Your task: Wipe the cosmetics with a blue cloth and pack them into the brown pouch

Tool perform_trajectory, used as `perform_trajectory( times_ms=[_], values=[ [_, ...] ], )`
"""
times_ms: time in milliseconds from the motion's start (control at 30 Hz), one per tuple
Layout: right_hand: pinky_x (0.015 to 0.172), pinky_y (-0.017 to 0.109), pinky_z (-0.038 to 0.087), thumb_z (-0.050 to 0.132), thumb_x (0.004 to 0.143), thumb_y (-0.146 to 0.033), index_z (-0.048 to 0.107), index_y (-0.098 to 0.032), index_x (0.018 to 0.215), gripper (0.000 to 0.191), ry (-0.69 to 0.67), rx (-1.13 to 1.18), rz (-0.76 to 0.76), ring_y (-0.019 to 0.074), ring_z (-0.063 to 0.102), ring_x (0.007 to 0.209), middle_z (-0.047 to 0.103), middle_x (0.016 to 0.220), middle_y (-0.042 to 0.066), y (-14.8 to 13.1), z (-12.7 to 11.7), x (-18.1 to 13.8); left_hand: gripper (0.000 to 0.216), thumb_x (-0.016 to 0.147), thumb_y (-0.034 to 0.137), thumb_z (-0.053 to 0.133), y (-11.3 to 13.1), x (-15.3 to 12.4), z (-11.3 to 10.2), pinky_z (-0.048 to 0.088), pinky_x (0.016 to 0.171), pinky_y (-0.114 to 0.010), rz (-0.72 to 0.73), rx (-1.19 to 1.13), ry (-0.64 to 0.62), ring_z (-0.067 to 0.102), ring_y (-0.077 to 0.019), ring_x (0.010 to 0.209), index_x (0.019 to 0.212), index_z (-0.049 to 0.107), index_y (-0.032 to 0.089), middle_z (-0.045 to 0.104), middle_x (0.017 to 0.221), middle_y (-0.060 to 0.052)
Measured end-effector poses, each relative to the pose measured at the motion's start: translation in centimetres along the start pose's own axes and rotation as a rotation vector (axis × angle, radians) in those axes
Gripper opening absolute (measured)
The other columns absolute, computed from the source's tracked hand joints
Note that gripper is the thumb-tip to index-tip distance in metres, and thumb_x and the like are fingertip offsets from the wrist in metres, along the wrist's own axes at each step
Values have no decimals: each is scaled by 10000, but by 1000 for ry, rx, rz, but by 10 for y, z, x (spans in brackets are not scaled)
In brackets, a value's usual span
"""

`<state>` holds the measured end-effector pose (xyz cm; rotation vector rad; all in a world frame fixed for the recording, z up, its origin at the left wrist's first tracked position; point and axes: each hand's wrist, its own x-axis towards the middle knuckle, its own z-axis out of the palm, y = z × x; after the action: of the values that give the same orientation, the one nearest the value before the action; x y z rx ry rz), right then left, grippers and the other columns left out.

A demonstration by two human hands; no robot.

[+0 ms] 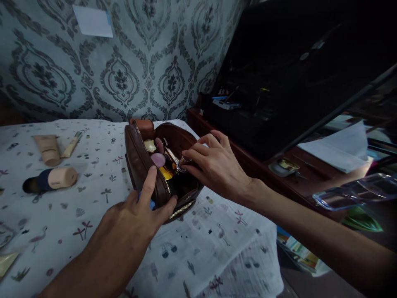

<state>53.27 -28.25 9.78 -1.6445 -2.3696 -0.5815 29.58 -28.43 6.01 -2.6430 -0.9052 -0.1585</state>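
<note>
The right hand [214,163] is pinching a small shiny item [180,166], thumb and fingertips nearly together, at the three o'clock side of the brown bag [135,163]; what the item is, I cannot tell. The left hand [139,213] is spreading index finger and thumb along the rim from nine to six o'clock, probably steadying the wall and keeping the mouth wide. A blue bit [151,204] is showing beneath; whether it is held is unclear. Inside, a lilac piece [158,159] is lying toward ten o'clock. Farther out at nine, a navy-and-beige bottle [63,178] is lying on the patterned cloth [173,269], apparently clear of the hands' working room.
</note>
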Motion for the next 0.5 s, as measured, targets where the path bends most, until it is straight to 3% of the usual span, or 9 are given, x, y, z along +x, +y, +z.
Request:
perform_trajectory(
  times_ms=[133,300,500],
  values=[
    [1003,512,331,579,960,-293,687,-198,1130,223,22,30,-3,286,530,1022,728,997,95,2,-2,-2,778,715,26,672,0,4,-2,540,459,-266,30,-8,-60,705,-198,688,1368,568,436,386,1580,-194],
    [1017,513,339,597,953,-319,651,-183,1220,305,25,59,-27,296,537,1072,717,1067,107,3,-1,-7,774,787,66,616,-7,-2,2,571,522,-258,27,-122,-33,697,-162,744,1440,477,459,242,1657,-128],
    [1070,518,287,544,981,-266,680,-186,1087,190,-4,115,-31,263,568,1067,727,987,90,5,5,-7,793,774,55,609,-8,-5,7,567,529,-271,-6,-156,-39,691,-159,737,1437,475,468,188,1674,-114]
  ],
)
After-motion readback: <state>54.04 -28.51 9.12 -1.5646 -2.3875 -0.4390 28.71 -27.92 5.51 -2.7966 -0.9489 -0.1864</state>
